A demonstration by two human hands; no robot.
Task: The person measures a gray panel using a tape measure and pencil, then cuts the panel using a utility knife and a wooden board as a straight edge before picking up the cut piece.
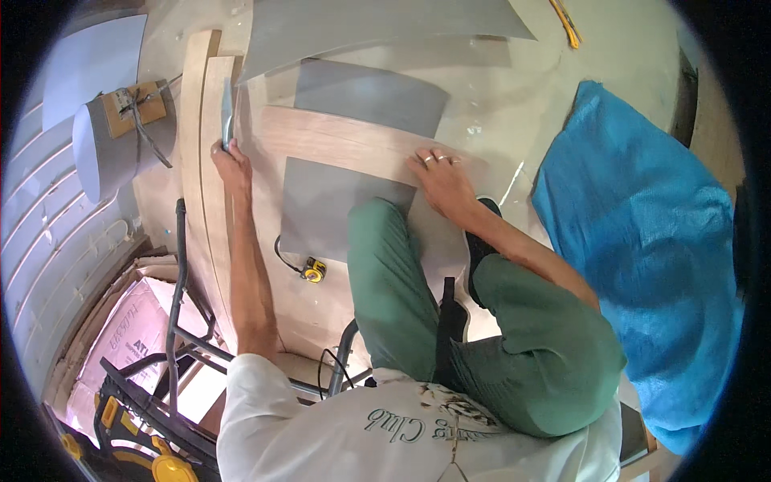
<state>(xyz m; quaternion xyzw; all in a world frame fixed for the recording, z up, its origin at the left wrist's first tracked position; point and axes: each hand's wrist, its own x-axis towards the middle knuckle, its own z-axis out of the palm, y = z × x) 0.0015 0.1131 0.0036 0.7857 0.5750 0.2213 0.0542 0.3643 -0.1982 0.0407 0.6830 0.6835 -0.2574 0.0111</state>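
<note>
My left hand (232, 167) is closed around a narrow pale blue-grey strip (227, 112), held along two long wooden planks (196, 145) at the left. A pale reddish wooden board (329, 135) lies crosswise between two grey sheet pieces (337, 205). My right hand (438, 179) rests on the board's right part, its slightly bent fingers apart on the surface. A yellow-and-black tape measure (313, 270) lies below the lower grey sheet, beside my bent left leg.
Grey sheet (377, 20) spans the top, near a yellow tool (569, 28). Blue tarp (634, 265) lies right. Left are rolled sheet (98, 165) with cardboard, slatted surface (56, 241), pink package (104, 345) and yellow-black equipment (169, 462). Black tubular frames (178, 297) stand near my legs.
</note>
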